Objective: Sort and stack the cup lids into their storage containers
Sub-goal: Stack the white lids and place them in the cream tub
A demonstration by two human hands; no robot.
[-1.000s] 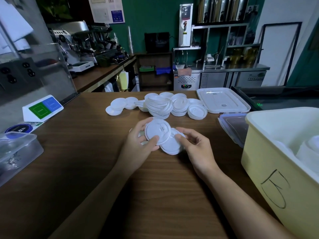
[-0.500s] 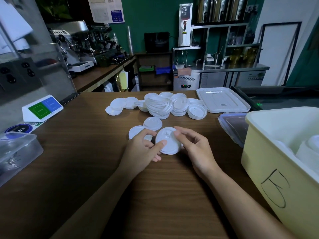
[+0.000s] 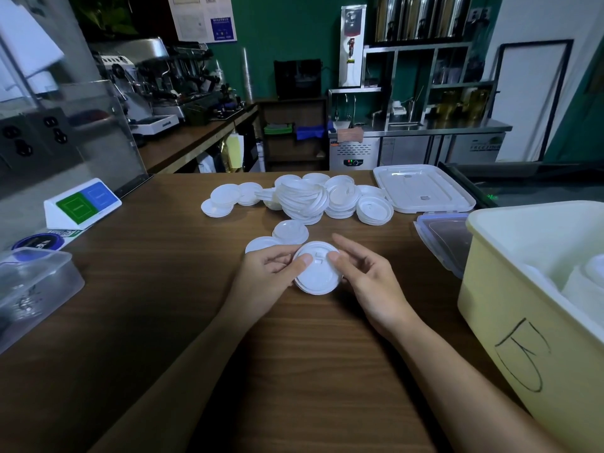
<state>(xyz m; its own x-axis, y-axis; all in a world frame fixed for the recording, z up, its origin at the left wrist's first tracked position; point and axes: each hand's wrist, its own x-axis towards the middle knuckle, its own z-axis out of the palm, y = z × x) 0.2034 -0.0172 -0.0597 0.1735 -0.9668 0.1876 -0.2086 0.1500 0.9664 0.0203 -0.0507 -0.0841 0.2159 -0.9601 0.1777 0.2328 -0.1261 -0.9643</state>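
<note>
so far, low in the centre, the left hand and right hand both pinch a small stack of lids resting on the bench, thumbs on top. at lower right, the yellow bin holds some white stacks. just above the hands lie 2 loose lids; higher up, a heap of lids looks unsorted, so most work seems left.

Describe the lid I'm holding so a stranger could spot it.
On the wooden counter, left of the yellow bin, the left hand and right hand meet. They hold a white lid with a rectangular sip tab on top, unlike the two smooth lids just behind it.
</note>
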